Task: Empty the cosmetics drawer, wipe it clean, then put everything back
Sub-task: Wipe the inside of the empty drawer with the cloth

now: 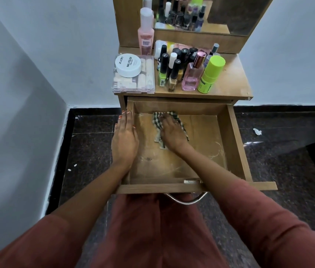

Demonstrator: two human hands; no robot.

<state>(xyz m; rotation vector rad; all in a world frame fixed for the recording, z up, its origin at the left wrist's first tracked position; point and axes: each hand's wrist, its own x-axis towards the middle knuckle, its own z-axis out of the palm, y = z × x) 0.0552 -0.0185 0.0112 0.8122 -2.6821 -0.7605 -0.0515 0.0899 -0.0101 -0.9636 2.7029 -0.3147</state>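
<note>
The wooden drawer [237, 144] is pulled out and holds nothing but a checked cloth [157, 118] on its floor near the back. My right hand [172, 132] presses flat on that cloth. My left hand [124, 140] rests on the drawer's left wall, fingers laid over its rim. The cosmetics stand on the tabletop [233, 82] above: a clear box [133, 82] with a white nail polish remover jar [128, 65] on it, a tall pink bottle [146, 33], several nail polish bottles [169, 68], a pink perfume bottle [192, 74] and a green tube [210, 74].
A mirror [210, 14] stands behind the cosmetics. A grey wall runs along the left. The dark stone floor has small white scraps [257, 131] on it. The drawer's metal handle [185, 199] is just above my lap.
</note>
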